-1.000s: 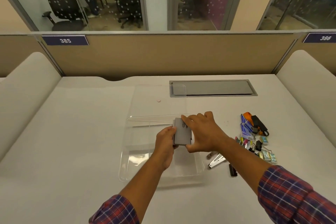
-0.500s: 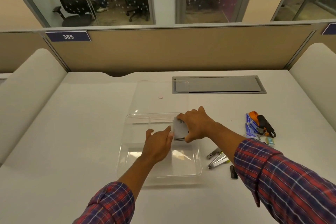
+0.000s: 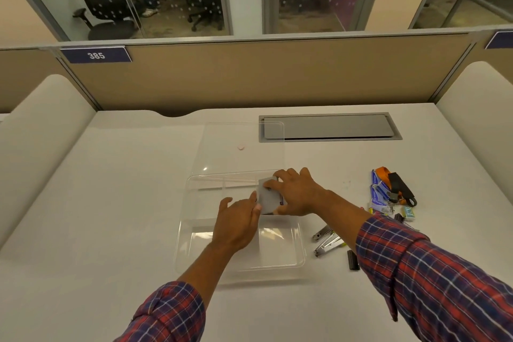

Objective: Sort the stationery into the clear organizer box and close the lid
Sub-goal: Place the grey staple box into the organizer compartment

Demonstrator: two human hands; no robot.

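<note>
The clear organizer box lies open on the white desk, its clear lid folded flat behind it. My right hand grips a flat grey pack of cards over the box's far right part. My left hand is over the box with fingers spread, its thumb and fingertips touching the pack's left edge. To the right of the box lie two metal clips, a small black binder clip and a pile of mixed stationery.
A grey cable hatch is set into the desk behind the lid. A small pink scrap shows through the lid. Padded partitions rise at the desk's left and right, a tan divider at the back.
My right hand has carried the grey pack a little farther back in the box. My left hand has loosened from holding it to touching its edge. The camera has tilted slightly.
</note>
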